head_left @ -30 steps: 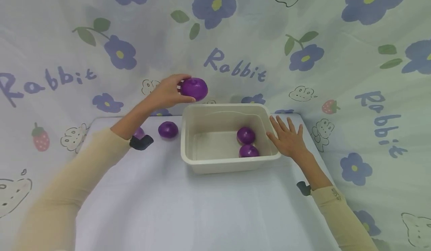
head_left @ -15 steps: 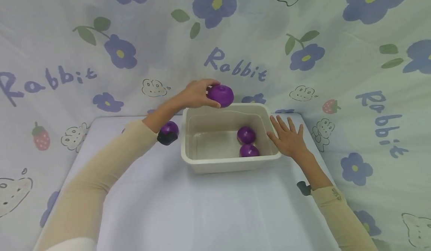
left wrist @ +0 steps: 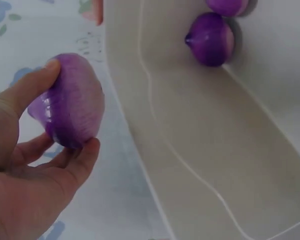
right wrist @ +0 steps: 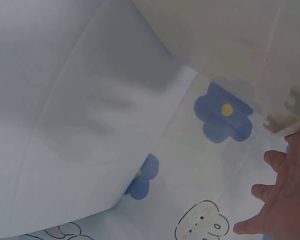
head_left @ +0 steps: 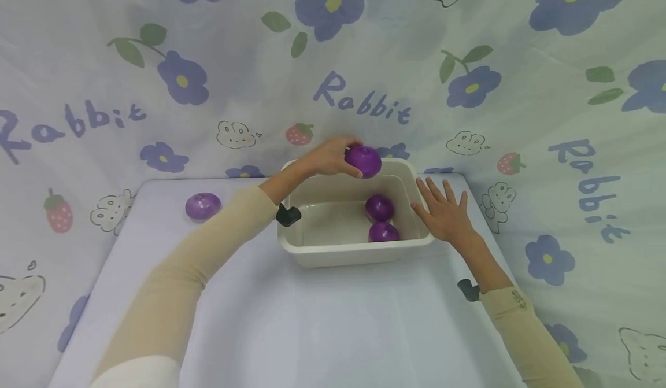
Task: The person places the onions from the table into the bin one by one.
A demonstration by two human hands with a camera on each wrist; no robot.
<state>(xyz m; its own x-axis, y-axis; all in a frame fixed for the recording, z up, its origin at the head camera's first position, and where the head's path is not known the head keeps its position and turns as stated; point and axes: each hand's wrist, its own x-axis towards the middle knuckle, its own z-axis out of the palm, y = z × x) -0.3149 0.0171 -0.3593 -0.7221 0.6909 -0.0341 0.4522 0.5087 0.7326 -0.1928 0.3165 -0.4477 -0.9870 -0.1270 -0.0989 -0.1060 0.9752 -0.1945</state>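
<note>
My left hand (head_left: 330, 156) grips a purple onion (head_left: 366, 161) between thumb and fingers, up near the bin's back wall. In the left wrist view this onion (left wrist: 72, 102) appears beside the bin's rim, its pointed tip toward the palm. The cream plastic bin (head_left: 354, 255) holds two more purple onions, one (head_left: 380, 207) behind the other (head_left: 384, 232), close together at its right end. With fingers straight and spread, my right hand (head_left: 443, 211) rests at the bin's right rim. Only part of the right hand (right wrist: 285, 195) shows in its wrist view.
Another purple onion (head_left: 203, 206) lies on the white table (head_left: 364, 324), left of my left forearm. A patterned cloth (head_left: 250, 70) with flowers and rabbits hangs behind and around the table.
My left hand has carried the onion rightward and down, from left of the bin to its back right. The forearm now covers the table onion nearest the bin. The right hand stays put.
</note>
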